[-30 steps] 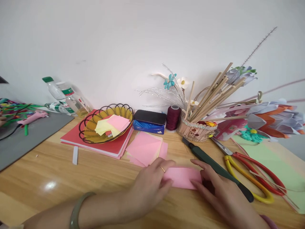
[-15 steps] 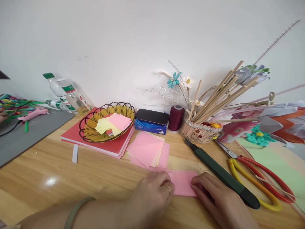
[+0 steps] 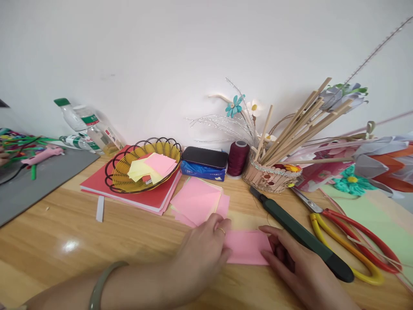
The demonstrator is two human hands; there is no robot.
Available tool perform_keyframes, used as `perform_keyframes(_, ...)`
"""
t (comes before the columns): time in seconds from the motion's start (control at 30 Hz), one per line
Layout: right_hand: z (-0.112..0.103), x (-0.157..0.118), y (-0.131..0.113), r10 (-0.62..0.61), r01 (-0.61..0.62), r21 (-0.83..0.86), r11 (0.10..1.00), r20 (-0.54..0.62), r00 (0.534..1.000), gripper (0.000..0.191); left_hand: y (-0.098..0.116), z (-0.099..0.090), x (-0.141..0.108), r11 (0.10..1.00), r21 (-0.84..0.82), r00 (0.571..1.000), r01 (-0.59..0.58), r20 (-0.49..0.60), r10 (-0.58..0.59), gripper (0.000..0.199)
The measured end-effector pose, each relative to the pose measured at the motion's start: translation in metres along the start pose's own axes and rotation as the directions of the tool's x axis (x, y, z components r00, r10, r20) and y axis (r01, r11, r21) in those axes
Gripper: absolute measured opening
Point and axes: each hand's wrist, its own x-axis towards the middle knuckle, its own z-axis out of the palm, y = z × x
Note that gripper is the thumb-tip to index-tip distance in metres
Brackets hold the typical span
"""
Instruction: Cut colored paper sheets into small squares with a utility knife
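Note:
A pink paper strip (image 3: 247, 248), which looks folded, lies flat on the wooden table (image 3: 135, 241). My left hand (image 3: 203, 249), with a ring and a bangle on the wrist, grips the strip's left end between curled fingers and thumb. At the right end, my right hand (image 3: 292, 260) holds the strip with thumb below and fingers above. Just behind my left hand lies a stack of pink and cream square papers (image 3: 195, 199). A dark green cutter (image 3: 300, 232) lies right beside my right hand.
Behind are a yellow basket (image 3: 121, 175) of papers on red sheets, a phone (image 3: 204, 157) on a blue packet, maroon thread (image 3: 238, 159) and a holder of sticks (image 3: 271, 178). Scissors (image 3: 348, 241) lie right. At far left, a person's fingers (image 3: 4, 158) show near a glue gun (image 3: 43, 155).
My left hand has moved slightly back and left along the strip, its fingers now at the far edge. My right hand's fingers have spread wider at the right end. The view has shifted slightly.

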Motion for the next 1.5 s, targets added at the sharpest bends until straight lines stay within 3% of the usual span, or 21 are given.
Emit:
perform_keyframes(0.17,0.004,-0.001,0.005,0.053,-0.053,0.044,0.998,0.018,0.998,0.033,-0.004,-0.009,0.004,0.993,-0.113,0.997,0.038,0.073,-0.030,0.020)
perform_keyframes(0.5,-0.004,0.004,-0.002,0.135,-0.141,0.172,0.975,0.046,0.990,0.038,-0.008,-0.007,0.008,0.948,-0.312,0.997,0.061,-0.023,-0.072,0.012)
perform_keyframes(0.6,-0.015,0.008,-0.009,0.133,-0.140,0.225,0.964,0.047,0.990,0.021,-0.010,-0.003,0.009,0.879,-0.475,0.991,0.046,-0.086,-0.098,0.010)
perform_keyframes(0.73,-0.028,0.010,-0.014,0.111,-0.112,0.311,0.944,0.020,0.994,0.033,-0.011,0.003,0.011,0.704,-0.709,0.983,-0.038,-0.153,-0.101,0.008)
perform_keyframes(0.87,-0.028,0.008,-0.007,0.153,-0.124,0.366,0.922,-0.052,0.987,0.032,-0.011,0.006,0.015,0.518,-0.855,0.987,0.009,-0.075,-0.142,0.015)
perform_keyframes(1.1,-0.025,0.009,0.001,0.158,-0.101,0.404,0.909,-0.110,0.981,0.027,-0.005,-0.004,0.017,0.344,-0.932,0.975,0.111,0.034,-0.222,0.013)
perform_keyframes(1.3,-0.033,0.011,-0.009,0.190,-0.132,0.388,0.912,-0.115,0.975,0.033,-0.001,-0.008,0.014,0.286,-0.953,0.965,0.104,0.028,-0.259,0.018)
perform_keyframes(1.5,-0.037,0.012,-0.015,0.183,-0.131,0.362,0.923,-0.114,0.976,0.033,0.001,-0.011,0.012,0.331,-0.942,0.961,0.060,-0.035,-0.273,0.016)
